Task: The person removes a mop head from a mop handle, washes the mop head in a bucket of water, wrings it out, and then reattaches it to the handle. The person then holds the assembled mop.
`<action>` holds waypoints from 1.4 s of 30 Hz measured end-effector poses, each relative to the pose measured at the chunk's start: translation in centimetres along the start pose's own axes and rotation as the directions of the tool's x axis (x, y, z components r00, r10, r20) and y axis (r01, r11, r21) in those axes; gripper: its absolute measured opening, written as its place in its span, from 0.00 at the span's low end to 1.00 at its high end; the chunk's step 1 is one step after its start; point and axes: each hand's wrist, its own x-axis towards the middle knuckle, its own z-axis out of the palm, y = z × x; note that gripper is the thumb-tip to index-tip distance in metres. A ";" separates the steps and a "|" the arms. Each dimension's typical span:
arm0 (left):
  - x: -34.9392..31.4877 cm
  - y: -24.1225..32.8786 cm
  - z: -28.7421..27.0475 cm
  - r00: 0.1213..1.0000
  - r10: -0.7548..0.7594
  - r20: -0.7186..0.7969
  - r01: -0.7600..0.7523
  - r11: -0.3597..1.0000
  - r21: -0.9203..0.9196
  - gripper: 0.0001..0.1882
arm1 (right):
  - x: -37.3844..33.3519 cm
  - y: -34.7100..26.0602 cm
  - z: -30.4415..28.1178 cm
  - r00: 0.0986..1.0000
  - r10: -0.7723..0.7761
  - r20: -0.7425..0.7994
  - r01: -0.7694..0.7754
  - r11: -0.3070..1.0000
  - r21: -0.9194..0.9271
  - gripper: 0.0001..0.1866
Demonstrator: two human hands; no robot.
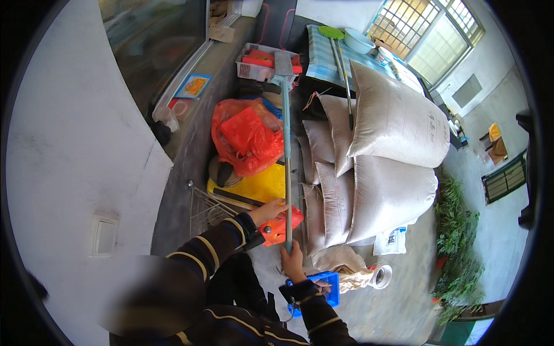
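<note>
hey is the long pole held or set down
Held: the right hand grips the pole at its lower end, the left hand farther up. Whether its flat head touches the white basket, I cannot tell.

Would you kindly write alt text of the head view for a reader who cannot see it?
A person's left hand and right hand hold a long-handled tool with a flat grey head, pointing away from the body. Pale sacks are stacked to its right, and a red plastic bag lies to its left.
</note>
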 end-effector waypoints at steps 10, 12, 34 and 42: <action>1.5 6.4 -1.1 0.974 0.203 -0.103 -0.201 0.979 0.034 0.32 | -20.7 2.6 -11.5 0.999 0.011 -0.048 -0.012 1.000 -0.025 0.14; 2.6 8.1 -1.1 0.970 0.206 -0.129 -0.206 0.979 0.014 0.34 | -25.5 0.9 -14.1 0.985 0.171 -0.026 -0.172 0.985 -0.026 0.16; -16.2 5.0 27.2 0.909 0.379 0.175 -0.346 0.919 -0.191 0.16 | -60.4 21.1 -22.9 0.918 0.395 -0.032 -0.350 0.769 -0.535 0.38; -23.7 -10.5 43.6 0.759 0.585 0.284 -0.624 0.779 0.064 0.22 | -50.2 11.8 -30.0 0.920 -0.218 -0.327 0.121 0.949 -0.291 0.37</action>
